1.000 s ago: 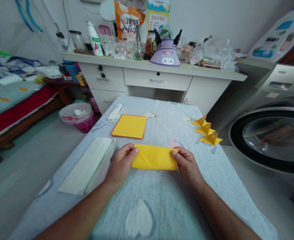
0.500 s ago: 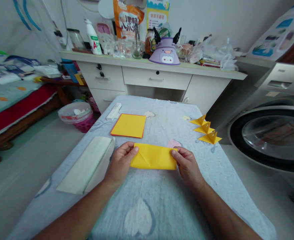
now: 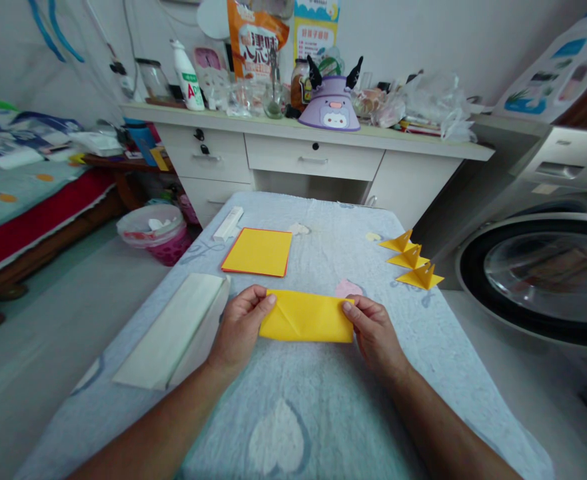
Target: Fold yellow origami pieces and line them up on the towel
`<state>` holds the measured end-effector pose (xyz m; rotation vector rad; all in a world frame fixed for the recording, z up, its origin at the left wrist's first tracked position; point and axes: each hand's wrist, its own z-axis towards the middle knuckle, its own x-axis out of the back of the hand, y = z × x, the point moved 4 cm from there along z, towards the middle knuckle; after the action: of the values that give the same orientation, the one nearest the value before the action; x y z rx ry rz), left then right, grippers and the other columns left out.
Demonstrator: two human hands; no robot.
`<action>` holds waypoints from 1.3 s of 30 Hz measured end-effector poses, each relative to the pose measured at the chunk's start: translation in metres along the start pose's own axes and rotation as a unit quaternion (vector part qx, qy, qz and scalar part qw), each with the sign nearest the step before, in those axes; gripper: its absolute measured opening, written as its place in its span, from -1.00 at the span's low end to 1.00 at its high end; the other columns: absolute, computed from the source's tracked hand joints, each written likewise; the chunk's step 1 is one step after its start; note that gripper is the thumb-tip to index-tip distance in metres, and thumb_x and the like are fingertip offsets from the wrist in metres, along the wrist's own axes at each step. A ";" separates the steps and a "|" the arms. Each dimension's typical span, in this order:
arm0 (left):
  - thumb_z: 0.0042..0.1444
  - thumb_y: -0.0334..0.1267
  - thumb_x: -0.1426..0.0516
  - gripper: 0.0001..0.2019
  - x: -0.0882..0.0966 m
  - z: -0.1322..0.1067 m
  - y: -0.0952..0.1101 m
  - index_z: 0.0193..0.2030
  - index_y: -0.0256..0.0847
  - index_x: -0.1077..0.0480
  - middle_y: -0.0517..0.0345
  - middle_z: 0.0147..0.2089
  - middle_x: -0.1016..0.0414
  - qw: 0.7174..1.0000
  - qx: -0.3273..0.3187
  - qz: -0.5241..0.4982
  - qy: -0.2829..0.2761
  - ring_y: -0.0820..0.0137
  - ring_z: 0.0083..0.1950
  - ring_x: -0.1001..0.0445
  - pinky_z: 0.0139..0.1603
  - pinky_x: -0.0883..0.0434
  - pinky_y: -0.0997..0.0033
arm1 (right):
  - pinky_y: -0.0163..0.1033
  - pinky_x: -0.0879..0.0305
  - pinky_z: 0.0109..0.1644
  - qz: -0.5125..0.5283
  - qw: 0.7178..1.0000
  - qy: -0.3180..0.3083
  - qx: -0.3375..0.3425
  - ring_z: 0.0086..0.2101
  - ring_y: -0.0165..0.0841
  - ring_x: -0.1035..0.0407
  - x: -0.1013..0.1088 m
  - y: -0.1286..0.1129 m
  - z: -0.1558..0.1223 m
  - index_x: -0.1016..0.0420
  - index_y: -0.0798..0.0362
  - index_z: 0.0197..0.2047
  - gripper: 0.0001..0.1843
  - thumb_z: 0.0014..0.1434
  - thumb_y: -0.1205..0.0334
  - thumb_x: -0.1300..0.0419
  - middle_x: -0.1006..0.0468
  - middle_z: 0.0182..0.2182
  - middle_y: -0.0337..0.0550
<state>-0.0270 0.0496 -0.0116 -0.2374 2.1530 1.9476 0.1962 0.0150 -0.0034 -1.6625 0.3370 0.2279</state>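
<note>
A sheet of yellow paper [image 3: 306,317], folded into a long rectangle with slanting creases, is held up over the table. My left hand [image 3: 240,325] pinches its left end, thumb on the near face. At the right end my right hand [image 3: 377,328] grips the upper corner between thumb and fingers. Beyond my left hand lies a stack of square yellow paper [image 3: 257,252] with a red-orange edge showing. Three folded yellow paper shapes [image 3: 420,275] with raised points stand in a row at the table's right side.
A pale folded paper or cloth piece [image 3: 176,337] lies left of my left arm, and a small white box [image 3: 228,224] sits near the far left edge. The table is covered by a blue cloth [image 3: 318,407]. A washing machine [image 3: 548,267] stands at right.
Almost nothing differs. The view has shifted very slightly, and both hands keep the same hold on the yellow paper.
</note>
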 end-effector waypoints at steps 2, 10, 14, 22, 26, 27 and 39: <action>0.00 -0.14 -0.28 -0.77 0.000 0.000 0.000 -0.33 -0.19 -0.36 0.30 -0.43 -0.44 1.000 0.002 -0.003 0.001 0.48 -0.44 -0.40 -0.37 -0.34 0.52 | -0.29 -0.22 -0.35 -0.001 1.000 0.004 0.001 -0.47 -0.39 -0.33 0.000 -0.001 -0.001 -0.53 0.03 -0.45 -0.73 -0.01 0.01 -0.39 -0.51 -0.52 -0.25; -0.02 -0.15 -0.28 -0.77 -0.003 -0.001 0.003 -0.34 -0.19 -0.35 0.31 -0.45 -0.43 1.000 0.000 -0.007 0.001 0.49 -0.46 -0.39 -0.39 -0.33 0.54 | -0.30 -0.20 -0.37 0.005 1.000 -0.001 0.002 -0.48 -0.41 -0.31 0.000 -0.001 0.000 -0.53 0.03 -0.47 -0.74 -0.02 0.02 -0.40 -0.50 -0.53 -0.26; -0.02 -0.14 -0.28 -0.76 -0.002 -0.001 0.003 -0.35 -0.20 -0.35 0.30 -0.45 -0.42 1.000 0.000 -0.006 0.004 0.49 -0.46 -0.38 -0.39 -0.32 0.54 | -0.31 -0.19 -0.36 0.003 1.000 -0.004 0.008 -0.48 -0.42 -0.31 0.002 0.001 0.001 -0.54 0.03 -0.45 -0.76 0.01 0.04 -0.39 -0.50 -0.52 -0.27; -0.02 -0.15 -0.29 -0.76 0.000 -0.001 0.002 -0.34 -0.19 -0.34 0.30 -0.44 -0.42 1.000 0.001 -0.007 0.006 0.48 -0.44 -0.38 -0.37 -0.31 0.53 | -0.31 -0.18 -0.35 0.003 1.000 0.008 0.006 -0.48 -0.42 -0.31 0.000 -0.002 0.000 -0.53 0.01 -0.47 -0.75 -0.05 0.04 -0.43 -0.50 -0.51 -0.29; -0.01 -0.12 -0.27 -0.76 -0.002 -0.002 0.003 -0.36 -0.19 -0.34 0.30 -0.46 -0.40 1.000 -0.001 0.007 0.005 0.47 -0.43 -0.38 -0.39 -0.29 0.54 | -0.31 -0.18 -0.35 -0.007 1.000 0.005 0.011 -0.47 -0.42 -0.29 0.003 -0.001 0.000 -0.54 0.01 -0.46 -0.76 -0.02 0.04 -0.41 -0.48 -0.51 -0.28; -0.01 -0.12 -0.27 -0.76 -0.002 -0.002 0.003 -0.37 -0.19 -0.34 0.30 -0.46 -0.39 1.000 0.000 0.010 0.006 0.47 -0.44 -0.38 -0.39 -0.29 0.53 | -0.31 -0.18 -0.36 -0.009 1.000 0.004 0.011 -0.47 -0.42 -0.29 0.003 0.000 0.001 -0.53 0.02 -0.45 -0.76 -0.01 0.04 -0.40 -0.48 -0.51 -0.28; 0.06 -0.08 -0.24 -0.76 0.000 -0.002 0.003 -0.35 -0.20 -0.36 0.29 -0.44 -0.39 0.998 -0.032 0.053 -0.004 0.48 -0.43 -0.34 -0.37 -0.26 0.53 | -0.32 -0.15 -0.39 -0.019 1.000 0.012 0.005 -0.48 -0.43 -0.27 0.004 0.001 0.003 -0.52 0.03 -0.46 -0.74 -0.02 0.04 -0.41 -0.46 -0.52 -0.28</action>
<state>-0.0279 0.0483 -0.0084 -0.1276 2.1412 2.0739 0.1998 0.0174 -0.0063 -1.6614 0.3239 0.1782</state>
